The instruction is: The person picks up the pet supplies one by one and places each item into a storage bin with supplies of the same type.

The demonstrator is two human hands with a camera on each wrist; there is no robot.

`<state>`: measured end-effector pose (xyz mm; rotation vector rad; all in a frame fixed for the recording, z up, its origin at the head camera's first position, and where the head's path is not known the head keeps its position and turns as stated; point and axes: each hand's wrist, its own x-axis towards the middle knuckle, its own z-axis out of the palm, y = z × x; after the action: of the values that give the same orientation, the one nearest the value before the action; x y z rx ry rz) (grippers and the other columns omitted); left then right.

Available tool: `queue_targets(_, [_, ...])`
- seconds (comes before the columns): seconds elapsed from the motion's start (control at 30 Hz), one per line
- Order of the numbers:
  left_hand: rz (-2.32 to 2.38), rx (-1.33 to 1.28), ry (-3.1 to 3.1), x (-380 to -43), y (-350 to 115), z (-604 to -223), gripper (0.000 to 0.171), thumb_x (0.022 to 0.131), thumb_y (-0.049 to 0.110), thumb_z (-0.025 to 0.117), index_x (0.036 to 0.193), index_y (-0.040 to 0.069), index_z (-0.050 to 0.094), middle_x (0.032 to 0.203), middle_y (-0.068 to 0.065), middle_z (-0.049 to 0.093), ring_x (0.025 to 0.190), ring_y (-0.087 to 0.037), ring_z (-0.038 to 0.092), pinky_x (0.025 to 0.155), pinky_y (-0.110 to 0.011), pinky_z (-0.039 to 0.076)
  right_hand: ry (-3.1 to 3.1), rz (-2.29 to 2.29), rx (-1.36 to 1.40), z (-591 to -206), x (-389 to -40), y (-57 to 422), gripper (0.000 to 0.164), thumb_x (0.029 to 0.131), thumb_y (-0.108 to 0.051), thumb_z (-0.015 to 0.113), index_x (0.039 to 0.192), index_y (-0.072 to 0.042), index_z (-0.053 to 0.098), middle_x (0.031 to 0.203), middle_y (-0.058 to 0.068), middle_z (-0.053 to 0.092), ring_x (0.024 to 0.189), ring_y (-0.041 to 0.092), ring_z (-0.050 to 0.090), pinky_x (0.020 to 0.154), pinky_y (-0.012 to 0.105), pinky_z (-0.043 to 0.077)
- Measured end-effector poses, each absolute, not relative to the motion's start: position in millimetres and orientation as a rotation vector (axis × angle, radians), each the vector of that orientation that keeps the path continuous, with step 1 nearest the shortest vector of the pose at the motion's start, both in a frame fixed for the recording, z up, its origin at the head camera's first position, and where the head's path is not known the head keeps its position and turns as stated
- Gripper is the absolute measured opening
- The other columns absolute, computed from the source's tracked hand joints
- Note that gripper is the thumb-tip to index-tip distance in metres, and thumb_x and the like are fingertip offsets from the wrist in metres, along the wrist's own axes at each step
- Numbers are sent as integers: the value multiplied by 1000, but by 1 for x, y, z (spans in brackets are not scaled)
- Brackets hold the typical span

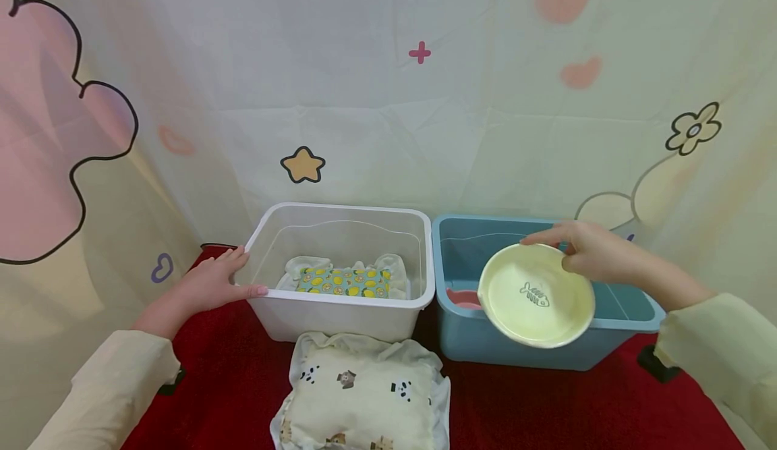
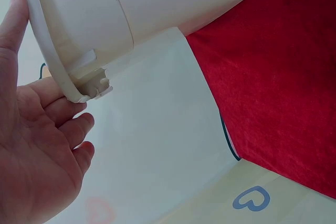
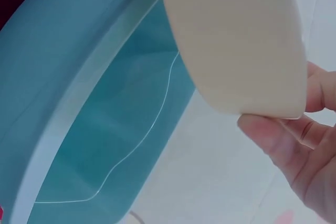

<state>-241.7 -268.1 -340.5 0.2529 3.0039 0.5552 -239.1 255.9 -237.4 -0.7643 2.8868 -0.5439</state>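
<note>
My right hand [image 1: 597, 253] pinches the rim of a pale yellow bowl [image 1: 510, 301] with a fishbone drawing inside. The bowl is tilted, its inside facing me, over the front edge of a blue bin [image 1: 510, 342]. In the right wrist view the thumb presses the outside of the bowl [image 3: 236, 40]. My left hand [image 1: 209, 285] rests on the left front corner of a white bin [image 1: 340, 312], thumb along the front rim and fingers over the side. A frilled cloth piece with a lemon print [image 1: 342, 281] lies inside the white bin.
A frilled cream pillow with animal prints [image 1: 358, 392] lies in front of the white bin on a red cloth [image 1: 534, 409]. Something pink [image 1: 464, 298] shows inside the blue bin, partly behind the bowl. A patterned curtain [image 1: 364, 119] hangs close behind both bins.
</note>
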Motion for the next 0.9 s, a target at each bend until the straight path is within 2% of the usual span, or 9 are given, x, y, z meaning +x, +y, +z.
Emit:
queue_targets(0.1, [555,252,2999,-241,-268,-340,100,70,63,58,138,-1,22,141,-30,17,124,-51,24,87,-67,30,2880,-558,-780,-237,-243,255,51,73,14,44,117,-8,58,116,18,55,84,22,45,45,22,40])
queue_targets(0.37, [545,241,2999,-242,-268,-341,101,69,64,57,138,-1,22,141,-30,18,124,-51,25,87,-67,30,2880,-538,-808,-238,-250,254,52,71,14,45,116,-7,59,116,17,57,78,20,45,44,21,37])
queue_targets(0.47, [543,236,2997,-243,-268,-342,102,69,65,57,138,-1,22,142,-30,17,124,-51,23,87,-67,29,2878,-530,-806,-237,-251,254,52,71,14,45,117,-7,58,107,16,59,72,18,43,44,21,36])
queue_targets(0.6, [540,242,3003,-242,-268,-341,102,69,65,57,138,-1,22,141,-30,18,124,-50,24,88,-67,30,2879,-524,-777,-235,-253,255,51,72,14,45,117,-6,58,105,16,58,73,18,44,44,22,36])
queue_targets(0.73, [537,252,3011,-242,-268,-341,101,69,63,58,138,-1,23,141,-30,19,123,-50,26,87,-67,31,2878,-529,-765,-233,-257,256,51,72,14,45,118,-6,58,116,20,56,80,21,47,45,23,38])
queue_targets(0.9, [534,258,3016,-243,-269,-342,100,70,63,58,138,-2,23,141,-30,20,122,-50,28,87,-66,32,2881,-524,-744,-232,-262,257,50,73,13,46,118,-6,57,117,21,55,84,23,49,47,25,41])
